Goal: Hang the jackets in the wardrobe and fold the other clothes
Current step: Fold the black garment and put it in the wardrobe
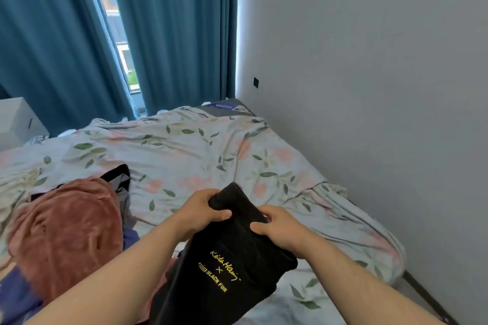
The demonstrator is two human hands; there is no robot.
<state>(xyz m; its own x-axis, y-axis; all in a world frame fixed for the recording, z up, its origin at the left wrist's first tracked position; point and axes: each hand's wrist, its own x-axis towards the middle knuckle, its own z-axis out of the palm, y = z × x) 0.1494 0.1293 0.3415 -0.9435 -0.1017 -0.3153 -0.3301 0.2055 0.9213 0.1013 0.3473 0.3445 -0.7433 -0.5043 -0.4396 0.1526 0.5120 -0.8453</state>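
Black garment (pixel 232 269) with yellow print held over near edge of bed (pixel 184 155), centre of view. Left hand (pixel 203 210) grips its far top edge, fingers curled round fabric. Right hand (pixel 280 224) pinches folded edge just beside, thumb on top. Pink fleece garment (pixel 68 229) heaped near left on floral sheet. Blue curtains (pixel 174 29) far, wall right.

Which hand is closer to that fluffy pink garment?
Left. The left hand grips the black garment just right of the pink garment; the right hand grips it farther right.
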